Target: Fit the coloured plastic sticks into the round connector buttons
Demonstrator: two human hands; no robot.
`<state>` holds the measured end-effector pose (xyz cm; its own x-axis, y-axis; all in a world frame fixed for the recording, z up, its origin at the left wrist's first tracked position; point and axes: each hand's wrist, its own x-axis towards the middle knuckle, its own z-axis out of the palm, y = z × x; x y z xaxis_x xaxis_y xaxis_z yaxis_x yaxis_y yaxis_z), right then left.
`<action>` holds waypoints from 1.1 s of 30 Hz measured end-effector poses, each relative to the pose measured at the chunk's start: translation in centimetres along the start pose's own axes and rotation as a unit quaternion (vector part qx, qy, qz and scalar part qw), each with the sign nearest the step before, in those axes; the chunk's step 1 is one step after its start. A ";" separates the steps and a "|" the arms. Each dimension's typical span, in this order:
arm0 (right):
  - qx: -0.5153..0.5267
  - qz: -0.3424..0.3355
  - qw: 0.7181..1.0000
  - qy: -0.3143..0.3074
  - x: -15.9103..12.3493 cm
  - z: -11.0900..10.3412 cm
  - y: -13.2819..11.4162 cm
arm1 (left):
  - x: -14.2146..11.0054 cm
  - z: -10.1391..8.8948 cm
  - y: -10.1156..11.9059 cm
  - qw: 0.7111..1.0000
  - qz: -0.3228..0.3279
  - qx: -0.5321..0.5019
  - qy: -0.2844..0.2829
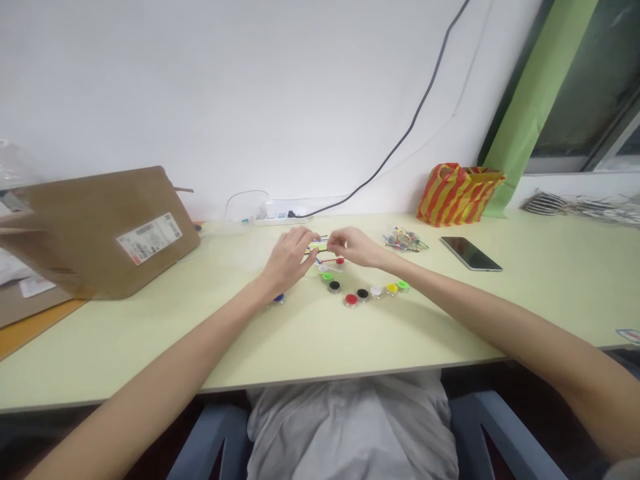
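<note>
Near the back of the table, my left hand (291, 257) curls its fingers and thumb about a small group of thin coloured sticks (316, 247). Facing it from the other side, my right hand (353, 245) has its fingertips pressed together at the same group. What exactly each hand grips is too small to make out. Just below lie a red stick (327, 261) and a small round clear container with a green top (327, 277). Several similar ones spread towards me, including one with a red top (351, 300). A blue-topped one (279, 299) is partly hidden by my left wrist.
A cardboard box (100, 233) stands at the left. Right of my hands lie a clear packet of coloured pieces (405, 240) and a phone (471, 254). A striped bag (457, 197) and a power strip (280, 219) with a black cable are by the wall.
</note>
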<state>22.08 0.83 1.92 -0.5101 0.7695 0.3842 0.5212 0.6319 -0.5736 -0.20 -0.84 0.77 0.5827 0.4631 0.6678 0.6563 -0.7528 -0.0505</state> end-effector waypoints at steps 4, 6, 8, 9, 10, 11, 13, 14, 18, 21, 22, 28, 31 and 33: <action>0.098 0.029 0.995 0.011 -3.1 0.2 -0.8 | 0.1 0.1 -0.2 0.995 -0.025 -0.072 -0.068; 0.131 0.053 0.990 0.009 -3.7 0.0 -0.8 | 0.1 0.0 0.1 0.985 -0.056 -0.138 -0.091; 0.147 0.071 0.987 0.004 -4.1 -0.4 -0.8 | 0.2 -0.2 0.5 0.970 -0.091 -0.197 -0.113; 0.149 0.075 0.986 0.001 -4.3 -0.5 -0.9 | 0.3 -0.4 0.7 0.962 -0.103 -0.218 -0.125; 0.150 0.076 0.986 -0.004 -4.4 -0.6 -1.0 | 0.3 -0.5 0.9 0.956 -0.112 -0.234 -0.137; 0.150 0.075 0.986 -0.011 -4.6 -0.6 -1.1 | 0.3 -0.5 1.1 0.951 -0.118 -0.246 -0.146; 0.148 0.069 0.986 -0.024 -4.8 -0.5 -1.4 | 0.3 -0.6 1.2 0.945 -0.122 -0.259 -0.160; 0.145 0.067 0.987 -0.029 -4.9 -0.4 -1.5 | 0.2 -0.5 1.3 0.943 -0.124 -0.263 -0.164; 0.164 0.092 0.981 -0.036 -5.1 0.1 -1.8 | 0.2 -0.5 1.4 0.936 -0.134 -0.279 -0.168; 0.230 0.131 0.962 -0.062 -5.2 0.0 -1.7 | 0.3 -0.9 1.4 0.919 -0.149 -0.305 -0.199; 0.254 0.144 0.953 -0.075 -5.2 0.0 -1.6 | 0.4 -1.0 1.4 0.906 -0.161 -0.322 -0.222; 0.295 0.216 0.920 -0.144 -5.2 -0.3 -1.0 | 0.2 -1.6 1.0 0.817 -0.224 -0.409 -0.339; 0.271 0.224 0.924 -0.149 -5.1 -0.3 -1.0 | 0.1 -1.6 0.9 0.820 -0.220 -0.393 -0.353; 0.247 0.227 0.932 -0.138 -5.1 -0.4 -1.0 | 0.1 -1.7 1.0 0.827 -0.215 -0.382 -0.352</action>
<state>24.43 -3.75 0.82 -0.5061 0.8511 -0.1396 0.3814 0.0757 -0.9213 -0.27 -2.30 2.06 0.6853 0.7198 -0.1105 0.5381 -0.3982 0.7429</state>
